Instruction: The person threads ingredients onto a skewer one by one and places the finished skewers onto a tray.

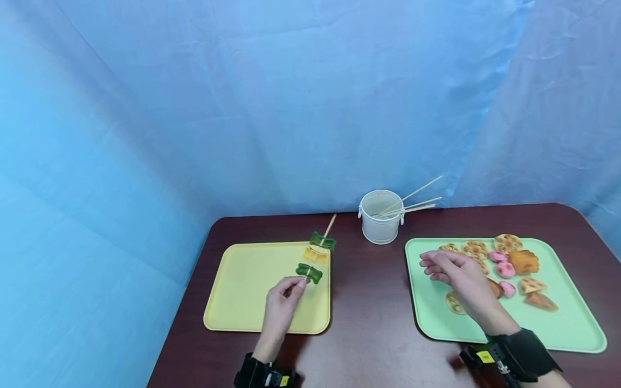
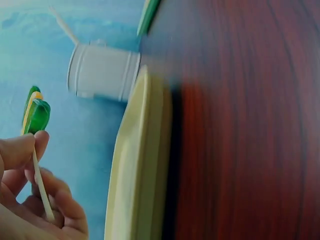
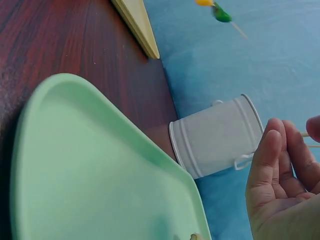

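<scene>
My left hand pinches the lower end of a wooden skewer over the yellow tray. The skewer carries a green piece, a yellow piece and another green piece. The left wrist view shows the stick between my fingertips with the green piece above them. My right hand hovers over the left part of the green tray, fingers loosely curled and holding nothing. Beside it lie lotus-root slices, pink pieces and orange-brown pieces.
A white bucket with several bare skewers stands at the back between the two trays, also visible in both wrist views. The dark wooden table runs between the trays. A blue cloth backdrop closes the scene.
</scene>
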The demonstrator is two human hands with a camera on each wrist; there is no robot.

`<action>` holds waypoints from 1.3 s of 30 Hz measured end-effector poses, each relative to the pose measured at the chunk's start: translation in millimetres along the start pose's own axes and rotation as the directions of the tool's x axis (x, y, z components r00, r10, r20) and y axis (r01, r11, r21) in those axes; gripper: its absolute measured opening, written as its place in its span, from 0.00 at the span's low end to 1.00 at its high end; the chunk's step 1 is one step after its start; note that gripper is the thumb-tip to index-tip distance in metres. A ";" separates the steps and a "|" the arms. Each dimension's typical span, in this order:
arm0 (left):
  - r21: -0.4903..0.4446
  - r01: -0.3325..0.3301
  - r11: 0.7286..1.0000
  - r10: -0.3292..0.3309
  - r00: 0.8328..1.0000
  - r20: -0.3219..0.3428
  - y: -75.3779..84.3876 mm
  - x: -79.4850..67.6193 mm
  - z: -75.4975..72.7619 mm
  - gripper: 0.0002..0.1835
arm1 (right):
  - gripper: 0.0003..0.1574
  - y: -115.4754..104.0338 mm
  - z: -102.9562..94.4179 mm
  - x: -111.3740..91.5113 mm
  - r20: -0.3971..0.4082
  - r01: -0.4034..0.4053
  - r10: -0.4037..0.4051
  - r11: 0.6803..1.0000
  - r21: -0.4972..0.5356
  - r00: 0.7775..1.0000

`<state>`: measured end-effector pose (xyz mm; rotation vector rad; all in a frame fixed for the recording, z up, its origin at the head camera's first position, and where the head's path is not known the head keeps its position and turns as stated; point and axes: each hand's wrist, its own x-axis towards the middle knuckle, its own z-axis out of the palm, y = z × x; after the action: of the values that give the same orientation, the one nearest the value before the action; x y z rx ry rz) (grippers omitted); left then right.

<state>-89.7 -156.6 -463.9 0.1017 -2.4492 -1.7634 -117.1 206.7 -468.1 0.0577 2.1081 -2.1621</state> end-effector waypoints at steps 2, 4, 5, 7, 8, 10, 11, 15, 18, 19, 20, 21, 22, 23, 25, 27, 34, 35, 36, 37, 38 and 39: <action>0.027 -0.003 1.000 0.004 1.000 -0.012 -11.9 3.8 -10.9 0.08 | 0.29 -0.8 -0.1 0.6 -0.002 0.002 -0.002 1.000 0.014 1.000; 0.078 -0.009 0.997 0.011 1.000 -0.027 -25.6 6.2 -22.2 0.08 | 0.28 -1.4 -0.4 0.9 -0.001 0.003 -0.003 1.000 0.019 1.000; 0.101 -0.007 0.995 0.011 0.999 -0.039 -32.7 7.5 -28.1 0.08 | 0.28 -1.6 -0.8 1.0 -0.001 0.005 -0.005 1.000 0.021 1.000; 0.136 -0.007 0.991 0.015 0.998 -0.059 -41.0 8.5 -40.7 0.08 | 0.26 -2.2 -1.6 0.6 -0.002 0.006 -0.005 1.000 0.019 1.000; 0.150 0.000 0.989 0.010 0.998 -0.069 -43.8 8.7 -47.2 0.08 | 0.26 -2.7 -2.0 0.2 0.000 0.008 -0.008 1.000 0.016 1.000; 0.166 0.015 0.986 0.000 0.996 -0.090 -48.9 9.8 -60.3 0.07 | 0.26 -3.6 -2.8 -0.6 0.005 0.011 -0.011 1.000 0.016 1.000; 0.166 0.029 0.986 -0.012 0.995 -0.103 -51.4 10.8 -66.7 0.07 | 0.26 -4.3 -2.9 -0.9 0.008 0.012 -0.013 1.000 0.018 1.000; 0.271 0.080 0.959 -0.035 0.985 -0.166 -59.4 12.0 -91.4 0.09 | 0.27 -6.4 -2.5 -2.0 0.019 0.013 -0.013 1.000 0.019 1.000; 0.405 0.106 0.908 -0.021 0.978 -0.209 -64.2 11.8 -106.2 0.10 | 0.26 -7.0 -1.6 -2.0 0.019 0.012 -0.013 1.000 0.025 1.000; 0.444 0.110 0.889 -0.012 0.976 -0.216 -65.2 11.6 -109.9 0.11 | 0.26 -7.1 -1.2 -2.0 0.018 0.014 -0.014 0.999 0.030 1.000; 0.477 0.114 0.871 -0.007 0.975 -0.222 -66.2 11.6 -113.3 0.11 | 0.25 -7.1 -1.0 -1.9 0.018 0.016 -0.017 0.999 0.033 1.000; 0.505 0.116 0.855 0.000 0.975 -0.224 -67.2 11.8 -116.0 0.12 | 0.24 -7.0 -0.7 -1.8 0.017 0.018 -0.019 0.999 0.037 1.000; 0.522 0.117 0.845 0.004 0.975 -0.224 -68.0 12.0 -118.3 0.12 | 0.24 -6.9 -0.5 -1.7 0.018 0.022 -0.023 0.999 0.044 1.000; 0.537 0.119 0.835 0.007 0.974 -0.227 -68.6 12.3 -120.3 0.12 | 0.24 -6.5 -0.2 -1.5 0.020 0.027 -0.028 0.998 0.049 0.999; 0.568 0.122 0.814 0.019 0.972 -0.236 -69.9 13.2 -124.0 0.12 | 0.25 -5.8 0.1 -1.3 0.023 0.029 -0.030 0.998 0.048 0.999; 0.606 0.110 0.788 0.050 0.969 -0.241 -71.8 14.7 -128.7 0.11 | 0.25 -4.5 0.1 -1.5 0.026 0.027 -0.028 0.999 0.041 0.999; 0.700 0.092 0.708 0.081 0.974 -0.210 -73.5 20.0 -147.2 0.12 | 0.23 -1.1 0.0 -3.0 0.037 0.039 -0.040 0.999 0.014 0.999; 0.704 0.100 0.703 0.064 0.977 -0.203 -73.7 20.6 -148.9 0.12 | 0.24 -1.0 -0.1 -3.2 0.038 0.041 -0.042 0.999 0.013 0.998; 0.710 0.109 0.696 0.048 0.979 -0.198 -73.9 21.3 -150.2 0.12 | 0.25 -0.9 -0.1 -3.4 0.040 0.044 -0.044 0.999 0.004 0.998; 0.715 0.119 0.689 0.030 0.981 -0.192 -74.1 21.9 -151.3 0.13 | 0.26 -0.8 0.0 -3.5 0.040 0.042 -0.042 0.999 -0.009 0.998; 0.721 0.128 0.681 0.013 0.982 -0.186 -74.5 22.5 -152.3 0.13 | 0.27 -0.7 0.2 -3.6 0.038 0.038 -0.037 0.999 -0.023 0.999; 0.726 0.133 0.675 0.001 0.984 -0.181 -74.7 23.0 -153.1 0.13 | 0.28 -0.6 0.5 -3.7 0.036 0.033 -0.031 0.999 -0.039 0.999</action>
<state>-92.7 -327.1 -485.4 0.3959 -2.8742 -0.6113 -113.4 206.4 -467.1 -0.0180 2.1452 -2.1221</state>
